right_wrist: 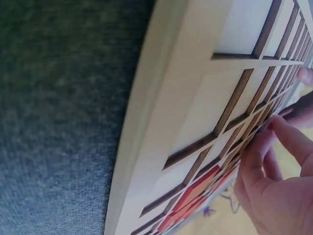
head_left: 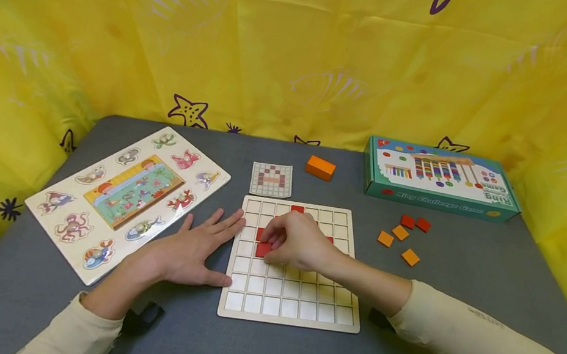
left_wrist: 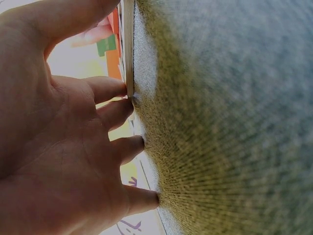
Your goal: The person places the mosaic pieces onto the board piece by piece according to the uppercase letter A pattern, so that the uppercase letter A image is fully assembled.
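A white grid board [head_left: 288,320] with square cells lies on the table, several red tiles set in its upper rows. Over its left part, my right hand [head_left: 298,241] has thumb and forefinger together at a red tile [head_left: 263,249], pinching it at its cell. Another red tile [head_left: 259,234] sits just above it, partly behind the fingers. In the right wrist view, the pinching fingertips [right_wrist: 276,120] are low over the grid. My left hand [head_left: 190,252] is spread flat beside the board, thumb and forefinger tips touching its left edge. The palm hides some board cells in the head view.
A pattern card [head_left: 272,180] and an orange block [head_left: 321,168] lie beyond the board. Loose orange tiles [head_left: 410,257] and red tiles [head_left: 407,221] are to the right, before a green game box [head_left: 441,180]. A sea-animal puzzle board [head_left: 126,201] lies at left.
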`<state>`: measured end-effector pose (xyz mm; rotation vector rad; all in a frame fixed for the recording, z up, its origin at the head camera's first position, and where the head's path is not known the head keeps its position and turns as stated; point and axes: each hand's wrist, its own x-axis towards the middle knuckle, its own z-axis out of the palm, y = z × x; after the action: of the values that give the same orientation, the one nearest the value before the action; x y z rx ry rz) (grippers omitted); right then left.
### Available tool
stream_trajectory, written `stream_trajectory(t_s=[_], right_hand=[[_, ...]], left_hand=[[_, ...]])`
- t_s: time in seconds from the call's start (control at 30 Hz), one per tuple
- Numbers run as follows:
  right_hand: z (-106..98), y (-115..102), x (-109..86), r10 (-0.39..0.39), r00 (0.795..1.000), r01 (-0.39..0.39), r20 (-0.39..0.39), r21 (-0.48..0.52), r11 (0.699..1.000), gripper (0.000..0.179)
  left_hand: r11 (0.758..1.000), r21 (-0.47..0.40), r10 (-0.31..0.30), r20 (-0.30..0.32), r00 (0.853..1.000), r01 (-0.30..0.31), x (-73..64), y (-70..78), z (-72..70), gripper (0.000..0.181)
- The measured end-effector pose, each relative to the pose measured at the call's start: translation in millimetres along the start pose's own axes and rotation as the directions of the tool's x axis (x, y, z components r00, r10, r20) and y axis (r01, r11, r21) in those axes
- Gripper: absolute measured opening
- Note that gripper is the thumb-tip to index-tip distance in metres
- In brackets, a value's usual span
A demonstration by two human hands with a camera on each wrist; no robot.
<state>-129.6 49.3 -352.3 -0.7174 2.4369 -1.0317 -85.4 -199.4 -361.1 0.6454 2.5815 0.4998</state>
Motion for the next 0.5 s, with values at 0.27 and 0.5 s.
stream_trajectory(t_s=[0.27,0.5], right_hand=[[2.5,0.1,2.5,-0.015,1.000,0.015,-0.015,-0.035,0.999,0.023],[3.3,-1.2,3.5,-0.009,1.000,0.008,-0.027,-0.057,0.998,0.023]], left_hand=[[1.000,0.000,0.000,-0.004,1.000,0.000,-0.4,1.0,-1.1,0.107],[1.000,0.005,0.005,-0.005,1.000,-0.004,-0.3,0.9,-1.0,0.107]])
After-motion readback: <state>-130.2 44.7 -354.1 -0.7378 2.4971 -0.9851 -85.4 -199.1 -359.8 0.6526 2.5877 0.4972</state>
